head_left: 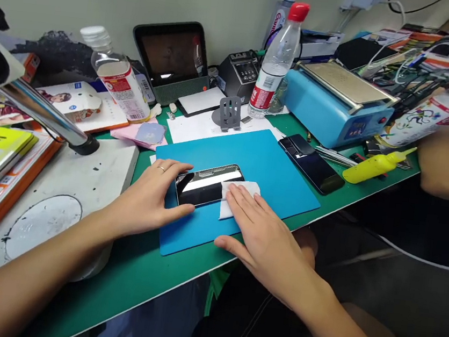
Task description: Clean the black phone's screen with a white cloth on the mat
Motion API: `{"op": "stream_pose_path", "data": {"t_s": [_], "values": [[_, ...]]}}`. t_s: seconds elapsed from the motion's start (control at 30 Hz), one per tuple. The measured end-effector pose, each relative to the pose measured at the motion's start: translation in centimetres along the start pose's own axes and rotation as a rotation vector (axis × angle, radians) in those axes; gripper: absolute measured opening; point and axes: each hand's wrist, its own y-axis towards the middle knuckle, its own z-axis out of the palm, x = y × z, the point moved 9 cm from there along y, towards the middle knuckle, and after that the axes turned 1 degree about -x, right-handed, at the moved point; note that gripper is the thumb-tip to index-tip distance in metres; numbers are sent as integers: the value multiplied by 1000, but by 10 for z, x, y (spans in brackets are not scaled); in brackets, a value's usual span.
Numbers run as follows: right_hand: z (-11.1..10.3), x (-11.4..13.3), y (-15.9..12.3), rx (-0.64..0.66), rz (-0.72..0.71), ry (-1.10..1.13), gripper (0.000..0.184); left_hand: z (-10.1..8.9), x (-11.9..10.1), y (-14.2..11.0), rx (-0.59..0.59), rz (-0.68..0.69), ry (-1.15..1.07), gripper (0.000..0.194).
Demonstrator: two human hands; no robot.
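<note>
A smartphone (203, 189) lies screen up on a blue mat (285, 170), with a bright reflection along its glass. My left hand (146, 200) steadies the phone's left end, thumb at the near edge and fingers at the far edge. On the right end, my right hand (267, 238) presses a folded white tissue (228, 210) flat under its fingertips, the thumb held apart. Part of the tissue hangs over the phone's near edge onto the mat. The phone's right end is hidden by the tissue and fingers.
Right of the mat lie a second dark phone (314, 165) and a yellow squeeze bottle (374, 166). Behind stand a blue heating plate machine (316, 106), a red-capped bottle (274, 66) and a metal phone stand (230, 112). A lamp base (107, 163) is at left; another person's arm (448, 161) at right.
</note>
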Motion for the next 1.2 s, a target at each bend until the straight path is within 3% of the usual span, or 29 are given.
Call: {"op": "stream_pose_path", "data": {"t_s": [0.2,0.33,0.53,0.77,0.93,1.2], "values": [[-15,-4,3,-38,-8,-71,71,1,0,2,9,0,-15,58],[-11,-3,12,-19,-14,-97,78,1,1,2,10,-5,-50,58],[-5,-15,36,7,27,-86,83,-1,-1,-1,17,7,-84,40],[-20,-26,54,50,76,-5,57,1,-2,0,45,-35,-95,32],[-23,-22,58,62,62,-125,59,1,-1,0,45,-32,-118,30],[-20,-34,61,55,77,-150,53,1,-1,0,60,-49,-125,27]]}}
